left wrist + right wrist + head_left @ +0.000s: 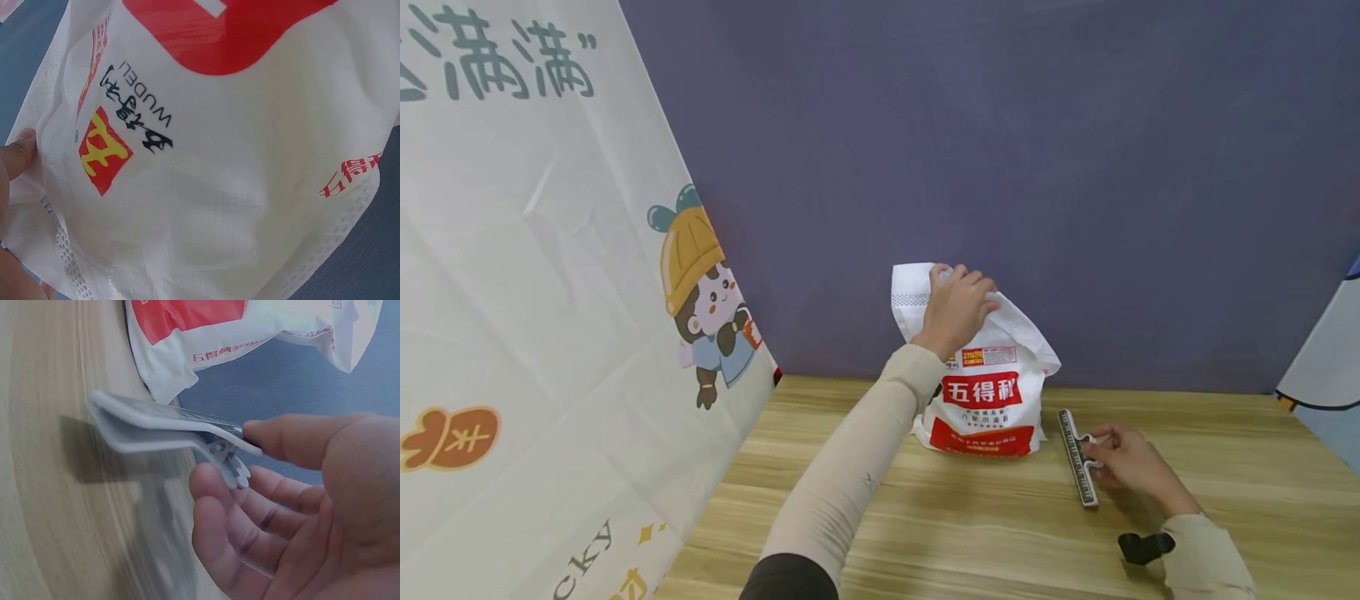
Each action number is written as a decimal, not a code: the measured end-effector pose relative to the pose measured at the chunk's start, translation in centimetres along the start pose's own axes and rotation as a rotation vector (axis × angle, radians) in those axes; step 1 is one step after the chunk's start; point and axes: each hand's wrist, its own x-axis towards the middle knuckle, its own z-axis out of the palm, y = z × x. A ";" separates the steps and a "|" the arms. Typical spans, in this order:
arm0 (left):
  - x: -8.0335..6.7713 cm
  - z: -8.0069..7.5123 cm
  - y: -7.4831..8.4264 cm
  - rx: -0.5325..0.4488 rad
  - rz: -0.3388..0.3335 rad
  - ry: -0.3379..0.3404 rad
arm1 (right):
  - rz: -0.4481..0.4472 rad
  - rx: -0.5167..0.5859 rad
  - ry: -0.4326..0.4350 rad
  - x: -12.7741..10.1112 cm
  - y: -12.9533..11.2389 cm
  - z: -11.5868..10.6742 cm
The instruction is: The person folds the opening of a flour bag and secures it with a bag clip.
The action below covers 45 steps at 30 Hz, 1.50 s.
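A white flour bag [981,400] with red print stands upright on the table by the back wall. My left hand [957,307] grips its gathered top, and in the left wrist view the thumb and fingers pinch the bag's [206,187] edge. To the right of the bag, my right hand [1135,467] holds a long bag clip [1078,458] by its handles. The right wrist view shows the clip [162,428] side-on, thumb on one handle and fingertips under the other. Its long jaws look together or nearly so.
The wooden table [985,533] runs up to a dark blue-grey wall [1000,150]. On the left hangs a white sheet [550,275] printed with a cartoon figure and lettering. A white and blue panel [1326,350] edges the right side.
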 end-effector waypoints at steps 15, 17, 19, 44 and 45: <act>0.1 0.0 0.0 -0.006 0.004 0.010 | -0.093 -0.117 0.117 -0.4 -1.2 -0.5; 0.1 0.0 0.0 -0.009 0.005 0.013 | -0.103 -0.116 0.140 -0.4 -1.4 -0.6; 0.1 0.0 -0.1 -0.011 0.004 0.011 | -0.110 -0.103 0.151 -0.4 -1.6 -0.8; 0.1 0.0 0.0 0.002 -0.001 0.008 | -0.245 -0.208 0.430 -1.0 -3.2 -1.5; 0.1 0.0 0.0 0.001 -0.002 0.007 | -0.247 -0.207 0.441 -1.0 -3.2 -1.5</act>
